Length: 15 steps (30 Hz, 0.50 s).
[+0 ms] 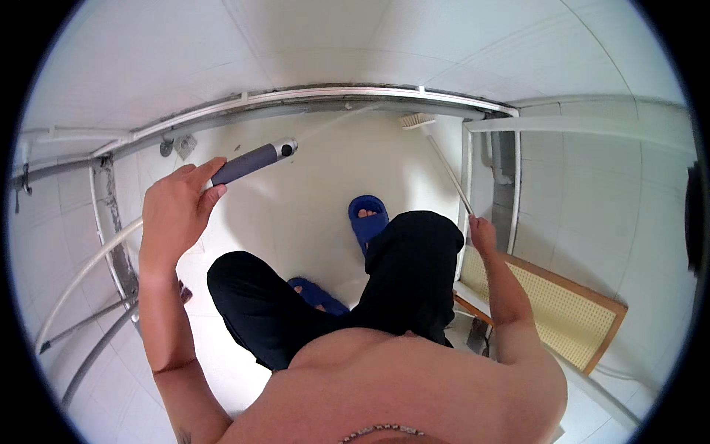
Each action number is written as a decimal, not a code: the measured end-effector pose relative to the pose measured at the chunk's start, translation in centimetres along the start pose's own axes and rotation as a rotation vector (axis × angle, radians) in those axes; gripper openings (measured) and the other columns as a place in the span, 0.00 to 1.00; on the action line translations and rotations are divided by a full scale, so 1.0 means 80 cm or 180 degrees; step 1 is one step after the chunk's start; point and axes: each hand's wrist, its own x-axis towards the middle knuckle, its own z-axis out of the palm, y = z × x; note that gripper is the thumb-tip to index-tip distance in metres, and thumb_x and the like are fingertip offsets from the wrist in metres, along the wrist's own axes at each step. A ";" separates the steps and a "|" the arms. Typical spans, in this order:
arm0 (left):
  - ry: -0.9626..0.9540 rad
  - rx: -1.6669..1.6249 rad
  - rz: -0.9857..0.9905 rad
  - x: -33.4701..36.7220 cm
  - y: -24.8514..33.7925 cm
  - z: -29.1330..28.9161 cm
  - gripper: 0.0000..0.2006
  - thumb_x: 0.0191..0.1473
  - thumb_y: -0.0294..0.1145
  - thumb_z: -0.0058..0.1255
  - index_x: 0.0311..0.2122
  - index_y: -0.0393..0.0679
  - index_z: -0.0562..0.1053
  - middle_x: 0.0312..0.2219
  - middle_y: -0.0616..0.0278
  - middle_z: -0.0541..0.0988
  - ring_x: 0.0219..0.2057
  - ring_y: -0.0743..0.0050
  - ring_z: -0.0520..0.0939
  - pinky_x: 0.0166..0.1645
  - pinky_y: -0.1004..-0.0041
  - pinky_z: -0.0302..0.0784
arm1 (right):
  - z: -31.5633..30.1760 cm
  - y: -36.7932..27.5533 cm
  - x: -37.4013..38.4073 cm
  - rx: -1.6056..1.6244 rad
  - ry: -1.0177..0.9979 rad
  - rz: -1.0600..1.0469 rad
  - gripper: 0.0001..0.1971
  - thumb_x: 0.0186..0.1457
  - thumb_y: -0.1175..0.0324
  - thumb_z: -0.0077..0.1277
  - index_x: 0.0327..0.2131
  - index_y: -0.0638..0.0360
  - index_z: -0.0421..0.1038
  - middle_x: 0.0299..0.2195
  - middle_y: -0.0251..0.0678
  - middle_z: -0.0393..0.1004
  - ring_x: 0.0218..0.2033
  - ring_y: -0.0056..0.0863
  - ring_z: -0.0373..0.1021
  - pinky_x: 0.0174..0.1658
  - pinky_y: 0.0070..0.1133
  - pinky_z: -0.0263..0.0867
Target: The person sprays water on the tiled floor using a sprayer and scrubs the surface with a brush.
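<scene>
Room is left on the floor (318,185) between its far edge and two blue slippers (368,228). One grey sprayer (250,163) is held over its left side by the curled left hand (176,209); one brush (447,169) is gripped by the closed right hand (483,235), its head near the far right corner.

Left of your right blue slipper (364,231), your left hand (180,209) grips a grey-handled shower sprayer (250,163), with its pale hose (122,235) trailing farther left. Right of the slipper, your right hand (483,234) clasps a long-handled scrubbing brush (446,164), its bristled head beyond the slipper. A wood-framed cane panel (563,311) sits to the slipper's right, nearer you.
</scene>
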 end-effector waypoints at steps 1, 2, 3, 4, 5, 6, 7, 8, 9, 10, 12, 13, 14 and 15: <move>-0.0009 -0.0048 -0.0005 -0.002 0.002 0.000 0.17 0.47 0.35 0.53 0.46 0.49 0.73 0.26 0.55 0.75 0.26 0.53 0.76 0.31 0.62 0.69 | 0.007 -0.001 0.001 0.0027 0.0015 0.0043 0.27 0.60 0.50 0.32 0.26 0.66 0.70 0.26 0.55 0.71 0.32 0.53 0.69 0.36 0.41 0.64; -0.0032 -0.0119 0.0008 -0.004 0.006 0.003 0.18 0.47 0.35 0.53 0.46 0.49 0.72 0.26 0.55 0.76 0.26 0.53 0.76 0.31 0.62 0.69 | 0.018 0.000 0.004 -0.0111 0.0058 -0.0514 0.26 0.59 0.51 0.34 0.25 0.67 0.69 0.26 0.56 0.71 0.31 0.54 0.69 0.35 0.42 0.64; -0.0043 -0.0131 0.0080 -0.001 0.009 0.002 0.18 0.47 0.35 0.53 0.46 0.49 0.72 0.26 0.55 0.76 0.26 0.53 0.76 0.31 0.62 0.69 | 0.029 -0.005 0.011 -0.0253 0.0104 -0.1069 0.25 0.59 0.53 0.37 0.24 0.67 0.68 0.25 0.58 0.71 0.30 0.54 0.69 0.34 0.42 0.64; -0.0025 -0.0109 0.0146 0.002 0.012 -0.001 0.17 0.48 0.36 0.53 0.46 0.49 0.72 0.27 0.55 0.76 0.27 0.53 0.76 0.32 0.63 0.69 | 0.051 -0.013 0.019 -0.0023 0.0010 -0.0560 0.26 0.60 0.52 0.34 0.25 0.67 0.69 0.26 0.57 0.71 0.31 0.56 0.69 0.36 0.43 0.64; -0.0027 -0.0069 0.0137 -0.004 0.013 0.001 0.17 0.48 0.36 0.53 0.46 0.49 0.72 0.28 0.54 0.76 0.27 0.52 0.76 0.32 0.63 0.70 | 0.016 -0.080 0.002 0.0152 -0.0150 -0.0539 0.27 0.59 0.50 0.33 0.25 0.68 0.69 0.27 0.57 0.72 0.32 0.56 0.68 0.39 0.42 0.63; -0.0030 -0.0075 0.0199 -0.002 0.018 0.000 0.17 0.48 0.36 0.53 0.46 0.49 0.72 0.28 0.54 0.76 0.27 0.52 0.76 0.32 0.63 0.70 | 0.019 -0.087 0.005 0.0250 -0.0146 -0.0466 0.27 0.59 0.50 0.33 0.25 0.67 0.70 0.27 0.57 0.72 0.32 0.56 0.68 0.39 0.42 0.63; -0.0028 -0.0065 0.0207 -0.003 0.020 -0.002 0.17 0.48 0.36 0.53 0.46 0.49 0.72 0.28 0.54 0.76 0.28 0.52 0.76 0.32 0.62 0.70 | 0.027 -0.077 0.002 0.0227 -0.0064 -0.0426 0.28 0.59 0.49 0.34 0.25 0.68 0.70 0.27 0.57 0.72 0.32 0.56 0.69 0.39 0.42 0.63; -0.0021 -0.0057 0.0201 -0.007 0.022 -0.001 0.17 0.49 0.36 0.53 0.46 0.49 0.72 0.29 0.54 0.77 0.28 0.52 0.77 0.32 0.62 0.70 | 0.036 -0.061 0.000 0.0196 0.0017 -0.0398 0.28 0.59 0.49 0.34 0.25 0.68 0.70 0.27 0.57 0.72 0.32 0.55 0.69 0.39 0.41 0.64; -0.0016 -0.0054 0.0222 -0.008 0.023 -0.001 0.17 0.49 0.36 0.53 0.46 0.49 0.72 0.29 0.54 0.77 0.28 0.52 0.77 0.32 0.62 0.70 | 0.036 -0.042 -0.006 0.0285 0.0067 -0.0179 0.28 0.59 0.49 0.33 0.25 0.68 0.71 0.27 0.57 0.72 0.32 0.55 0.69 0.39 0.41 0.64; -0.0037 -0.0021 0.0188 -0.010 0.024 -0.002 0.17 0.49 0.37 0.52 0.46 0.49 0.72 0.29 0.54 0.77 0.28 0.52 0.77 0.33 0.62 0.70 | 0.037 -0.017 -0.013 0.0370 0.0120 0.0039 0.28 0.59 0.49 0.33 0.25 0.68 0.71 0.27 0.56 0.72 0.32 0.54 0.69 0.39 0.41 0.64; -0.0044 0.0008 0.0185 -0.013 0.025 0.001 0.17 0.50 0.37 0.52 0.46 0.49 0.72 0.29 0.54 0.77 0.28 0.52 0.77 0.33 0.62 0.70 | 0.037 0.006 -0.021 0.0121 0.0335 0.0088 0.27 0.60 0.51 0.33 0.26 0.68 0.71 0.27 0.55 0.72 0.31 0.53 0.70 0.38 0.40 0.64; 0.0050 0.0049 0.0176 -0.015 0.020 0.006 0.17 0.50 0.37 0.52 0.46 0.49 0.73 0.29 0.53 0.77 0.28 0.52 0.77 0.33 0.62 0.71 | 0.035 0.015 -0.022 0.0083 0.0384 0.0123 0.27 0.60 0.51 0.32 0.26 0.68 0.71 0.27 0.55 0.72 0.31 0.53 0.70 0.37 0.40 0.65; 0.0137 0.0083 0.0177 -0.016 0.017 0.009 0.17 0.50 0.37 0.52 0.46 0.49 0.73 0.29 0.53 0.77 0.28 0.51 0.77 0.33 0.62 0.71 | 0.024 0.014 -0.028 0.0041 0.0431 0.0172 0.27 0.60 0.51 0.32 0.26 0.67 0.71 0.27 0.54 0.73 0.30 0.53 0.70 0.37 0.39 0.65; 0.0148 0.0072 0.0209 -0.017 0.020 0.009 0.17 0.50 0.37 0.52 0.46 0.49 0.73 0.29 0.53 0.77 0.28 0.51 0.77 0.33 0.62 0.71 | 0.023 0.004 -0.031 -0.0189 0.0451 -0.0102 0.27 0.60 0.52 0.31 0.25 0.67 0.71 0.26 0.54 0.73 0.30 0.54 0.70 0.37 0.40 0.66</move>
